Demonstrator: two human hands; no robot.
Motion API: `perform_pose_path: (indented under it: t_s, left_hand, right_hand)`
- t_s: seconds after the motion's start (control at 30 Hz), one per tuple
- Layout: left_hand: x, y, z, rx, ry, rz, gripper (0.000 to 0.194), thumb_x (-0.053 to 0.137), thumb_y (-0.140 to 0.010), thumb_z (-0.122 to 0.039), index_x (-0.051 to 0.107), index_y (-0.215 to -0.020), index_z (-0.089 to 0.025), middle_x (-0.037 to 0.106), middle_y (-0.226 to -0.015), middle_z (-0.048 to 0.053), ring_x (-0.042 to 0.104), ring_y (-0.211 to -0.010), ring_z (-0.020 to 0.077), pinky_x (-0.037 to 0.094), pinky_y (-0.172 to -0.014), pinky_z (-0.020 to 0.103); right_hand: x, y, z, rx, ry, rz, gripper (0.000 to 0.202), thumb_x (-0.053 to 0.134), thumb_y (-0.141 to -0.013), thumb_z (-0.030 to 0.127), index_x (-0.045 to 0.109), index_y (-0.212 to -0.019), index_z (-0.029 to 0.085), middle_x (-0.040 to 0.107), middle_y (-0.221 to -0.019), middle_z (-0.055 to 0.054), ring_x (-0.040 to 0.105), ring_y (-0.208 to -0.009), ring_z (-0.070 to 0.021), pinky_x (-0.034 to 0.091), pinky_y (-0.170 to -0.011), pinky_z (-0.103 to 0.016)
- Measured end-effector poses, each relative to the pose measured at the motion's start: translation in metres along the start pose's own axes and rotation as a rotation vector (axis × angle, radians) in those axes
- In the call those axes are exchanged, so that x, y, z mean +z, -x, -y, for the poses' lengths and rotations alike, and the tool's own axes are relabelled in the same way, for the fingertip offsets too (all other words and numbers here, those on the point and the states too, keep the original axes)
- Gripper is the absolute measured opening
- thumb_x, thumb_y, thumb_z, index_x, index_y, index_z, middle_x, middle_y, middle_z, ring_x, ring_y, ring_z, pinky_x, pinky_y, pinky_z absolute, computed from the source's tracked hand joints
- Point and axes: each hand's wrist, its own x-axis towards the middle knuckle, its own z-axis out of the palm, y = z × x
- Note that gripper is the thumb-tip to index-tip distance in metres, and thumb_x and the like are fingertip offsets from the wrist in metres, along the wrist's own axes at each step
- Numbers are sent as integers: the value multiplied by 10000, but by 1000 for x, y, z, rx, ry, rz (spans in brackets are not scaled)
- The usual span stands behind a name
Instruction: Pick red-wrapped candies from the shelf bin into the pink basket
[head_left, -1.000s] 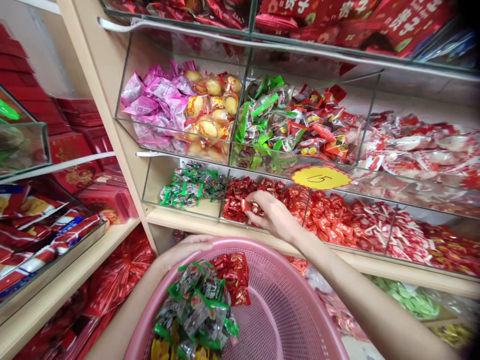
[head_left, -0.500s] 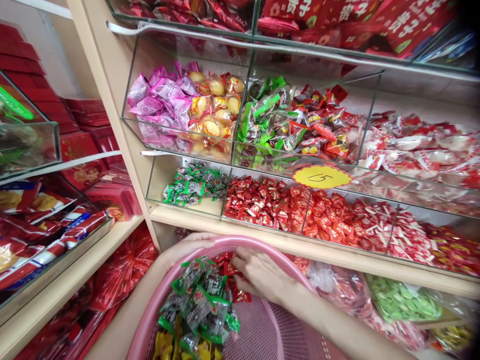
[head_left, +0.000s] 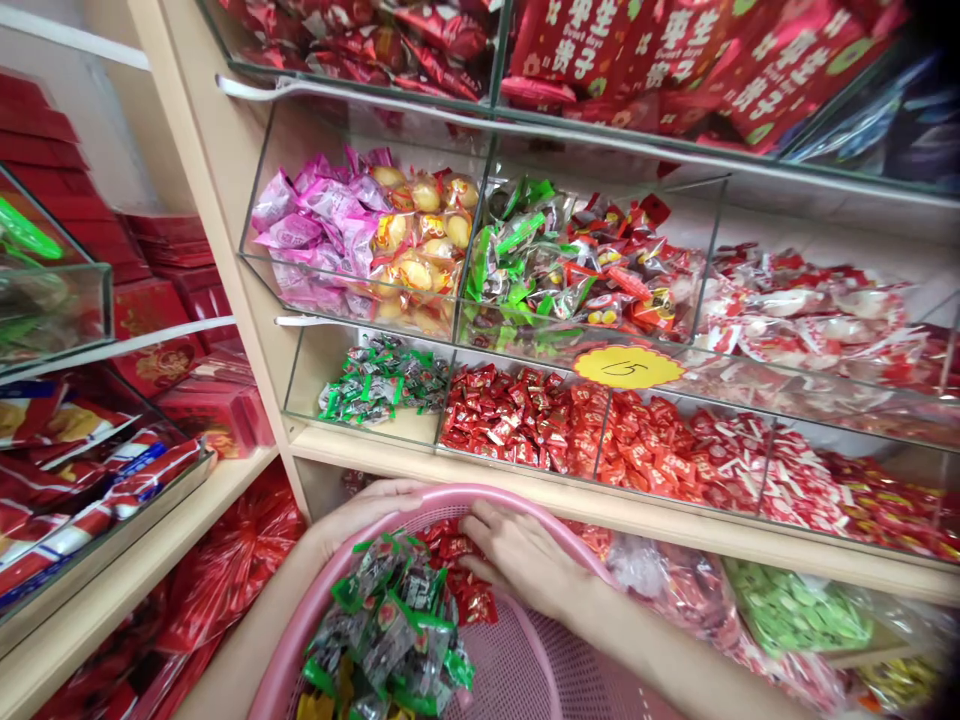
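Observation:
A pink plastic basket (head_left: 517, 500) with mesh walls is in front of me at the bottom of the head view. My left hand (head_left: 367, 512) is closed on its far left rim; part of the fingers is hidden behind the rim. Inside the basket, my right hand (head_left: 525, 560) has its fingers bent round some red-wrapped candies (head_left: 474, 603). Closer to me lies a heap of candies in clear and green wrappers (head_left: 397, 620). A few yellow-wrapped candies (head_left: 316, 705) show at the bottom edge.
Beyond the basket, a wooden shelf edge (head_left: 480, 470) carries clear bins of red candies (head_left: 502, 415) and green-wrapped candies (head_left: 382, 378). A yellow price tag (head_left: 628, 367) hangs above. Left are a side shelf (head_left: 135, 545) and a red plastic bag (head_left: 232, 560); bagged sweets (head_left: 795, 605) sit lower right.
The view has tilted up slightly, so the shelves and basket sit a little lower. Both hands keep nearly the same places, left at the rim and right among the red candies.

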Motion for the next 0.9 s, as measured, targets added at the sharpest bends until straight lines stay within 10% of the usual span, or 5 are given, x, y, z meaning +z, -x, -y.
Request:
perform_pose_path:
  t_s: [0.23, 0.43, 0.9]
  left_hand:
    - [-3, -2, 0, 1, -1, 22, 378, 678, -675, -284, 654, -1038, -180, 685, -967, 53, 613, -907, 229, 424, -838, 318]
    - [0, -1, -2, 4, 20, 14, 382, 693, -652, -277, 661, -1013, -156, 686, -952, 66, 599, -949, 253, 418, -857, 334]
    - [-5, -3, 2, 16, -75, -31, 395, 675, -672, -291, 650, -1044, -163, 642, -1085, 76, 579, -1002, 256, 417, -879, 324]
  right_hand:
    - [-48, -20, -53, 103, 55, -210, 171, 350, -892, 204, 519, -907, 184, 509, -861, -47, 493, -798, -149, 395, -653, -255]
    - [-48, -48, -105, 141, 318, -69, 235, 422, -829, 95, 561, -992, 192, 511, -912, -73, 485, -855, -176, 391, -682, -265]
    - [-43, -55, -113, 57, 347, -46, 156, 446, -826, 125, 559, -925, 165, 512, -987, -90, 486, -910, -179, 389, -772, -288]
